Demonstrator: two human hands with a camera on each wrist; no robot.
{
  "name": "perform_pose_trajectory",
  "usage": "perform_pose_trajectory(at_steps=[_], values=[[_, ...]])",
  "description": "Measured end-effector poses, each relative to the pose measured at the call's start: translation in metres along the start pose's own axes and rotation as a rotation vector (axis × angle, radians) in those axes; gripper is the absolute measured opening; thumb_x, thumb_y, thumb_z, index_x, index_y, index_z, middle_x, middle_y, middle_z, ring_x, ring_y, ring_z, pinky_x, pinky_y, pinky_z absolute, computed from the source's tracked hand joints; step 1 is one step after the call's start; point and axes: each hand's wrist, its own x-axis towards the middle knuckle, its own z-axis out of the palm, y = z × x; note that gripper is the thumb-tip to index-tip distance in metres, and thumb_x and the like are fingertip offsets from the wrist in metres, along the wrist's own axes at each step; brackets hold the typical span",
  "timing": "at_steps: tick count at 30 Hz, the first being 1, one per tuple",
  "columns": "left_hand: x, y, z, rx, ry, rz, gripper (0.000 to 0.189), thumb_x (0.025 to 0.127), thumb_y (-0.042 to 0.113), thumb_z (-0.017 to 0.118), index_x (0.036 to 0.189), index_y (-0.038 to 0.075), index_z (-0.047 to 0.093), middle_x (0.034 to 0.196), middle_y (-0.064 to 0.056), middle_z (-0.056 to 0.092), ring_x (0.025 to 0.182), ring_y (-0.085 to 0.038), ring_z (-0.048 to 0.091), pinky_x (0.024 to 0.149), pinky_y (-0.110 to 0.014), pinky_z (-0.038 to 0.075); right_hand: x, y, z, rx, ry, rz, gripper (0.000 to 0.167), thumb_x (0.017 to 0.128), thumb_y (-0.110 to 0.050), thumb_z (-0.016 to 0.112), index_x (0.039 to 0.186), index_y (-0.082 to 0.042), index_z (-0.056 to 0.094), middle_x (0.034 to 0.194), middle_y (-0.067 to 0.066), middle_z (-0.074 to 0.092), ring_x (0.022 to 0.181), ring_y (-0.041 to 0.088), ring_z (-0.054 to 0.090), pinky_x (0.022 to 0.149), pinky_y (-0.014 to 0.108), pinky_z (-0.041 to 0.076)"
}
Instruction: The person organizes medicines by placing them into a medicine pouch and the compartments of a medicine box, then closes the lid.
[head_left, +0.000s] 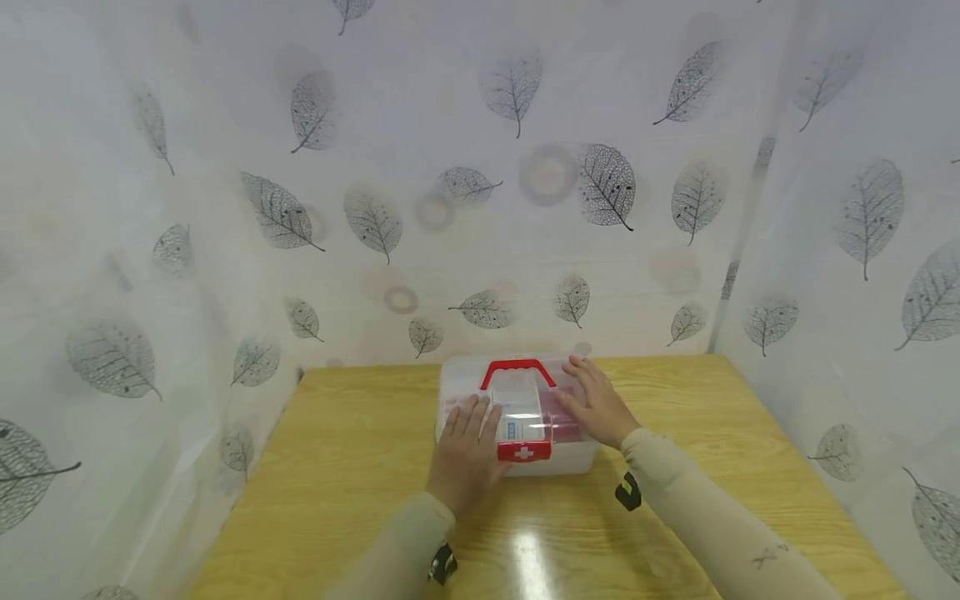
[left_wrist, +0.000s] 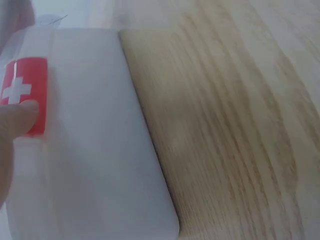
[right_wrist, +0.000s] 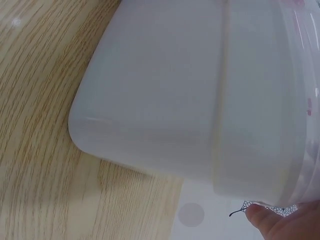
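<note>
A translucent white first-aid box stands shut on the table, its red handle lying on the lid. At the front of the lid is a red latch with a white cross. My left hand rests on the lid's left front with straight fingers. In the left wrist view, its thumb touches the red latch. The right hand lies along the lid's right side, fingers extended. Pinkish and white contents show through the lid. In the right wrist view, fingertips appear beyond the box wall.
The box sits toward the back of a wood-grain table. A pale curtain printed with grey leaves surrounds the table at the back and both sides. Dark bands are worn at both wrists.
</note>
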Motion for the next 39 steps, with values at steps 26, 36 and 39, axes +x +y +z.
perform_pose_trajectory(at_steps=[26,36,39], values=[[0.007,-0.007,0.009,0.049,-0.062,-0.094,0.097,0.069,0.06,0.078,0.141,0.003,0.044,0.144,-0.015,0.046,0.134,-0.031,0.041,0.108,-0.048,0.034,0.008,0.002,0.001,0.018,0.029,-0.007,0.063,0.095,-0.043,0.056,0.143,-0.006,0.041,0.155,0.015,0.027,0.143,0.036,0.018,0.109,0.061,0.019],[0.016,-0.013,0.021,0.004,-0.03,-0.139,0.097,0.068,0.059,0.079,0.14,0.003,0.044,0.143,-0.015,0.046,0.134,-0.031,0.04,0.109,-0.048,0.032,0.026,0.012,0.002,0.019,0.014,-0.019,0.065,0.095,-0.047,0.053,0.144,-0.006,0.04,0.156,0.013,0.025,0.143,0.035,0.018,0.11,0.059,0.019],[0.018,-0.013,0.021,0.007,-0.044,-0.151,0.097,0.068,0.059,0.079,0.14,0.003,0.044,0.144,-0.015,0.046,0.134,-0.031,0.04,0.109,-0.048,0.033,0.029,0.013,0.003,0.031,0.003,-0.014,0.064,0.096,-0.045,0.053,0.144,-0.006,0.039,0.156,0.012,0.024,0.144,0.034,0.017,0.11,0.059,0.019]])
